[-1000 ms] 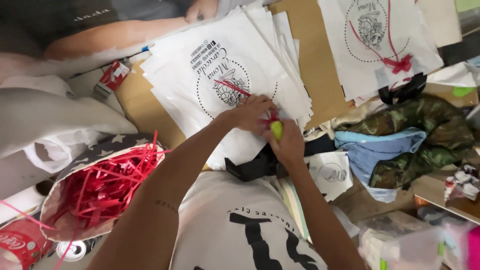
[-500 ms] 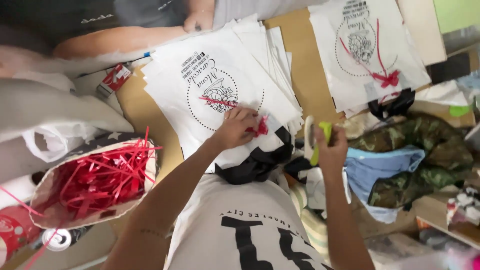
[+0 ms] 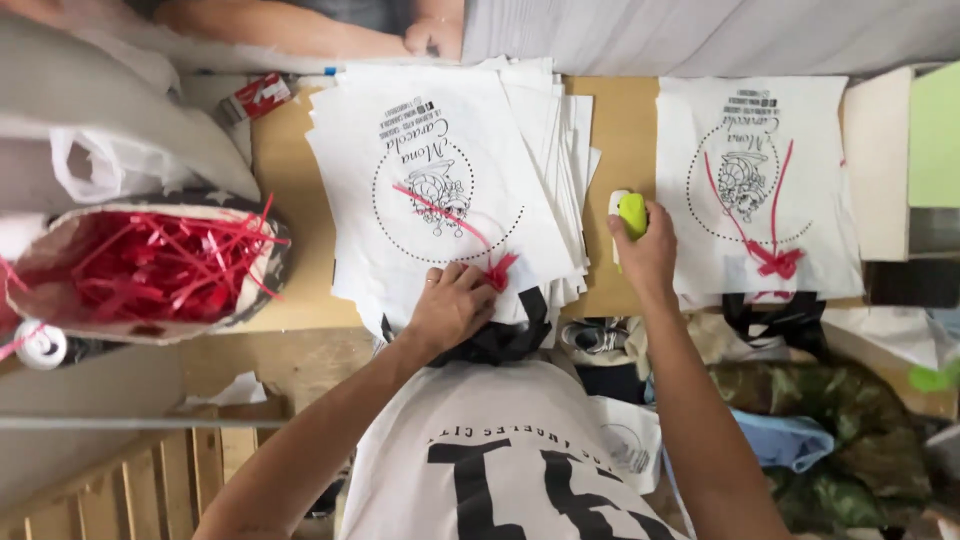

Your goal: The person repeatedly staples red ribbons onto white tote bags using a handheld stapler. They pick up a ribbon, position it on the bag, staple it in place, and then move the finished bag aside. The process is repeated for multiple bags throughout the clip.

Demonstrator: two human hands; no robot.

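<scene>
My left hand [image 3: 452, 305] presses on the near edge of the top white printed bag [image 3: 440, 190] of a stack, fingers pinching a red ribbon [image 3: 455, 225] that lies across the print. Black handles [image 3: 505, 338] stick out under that hand. My right hand [image 3: 648, 250] holds a small white and lime-green stapler [image 3: 628, 213] down on the brown table [image 3: 625, 120], between the stack and a second pile of white bags [image 3: 760, 190] with a red ribbon bow [image 3: 775, 262].
A bag full of red ribbon strips [image 3: 150, 265] stands at the left. Another person's arm [image 3: 300, 25] rests along the far edge. A camouflage cloth [image 3: 830, 420] and blue fabric lie at the right near me. A green and beige box [image 3: 915, 150] stands at far right.
My right hand has moved away from the ribbon to the right and set the stapler down on the table. My left hand stays on the bag's near edge.
</scene>
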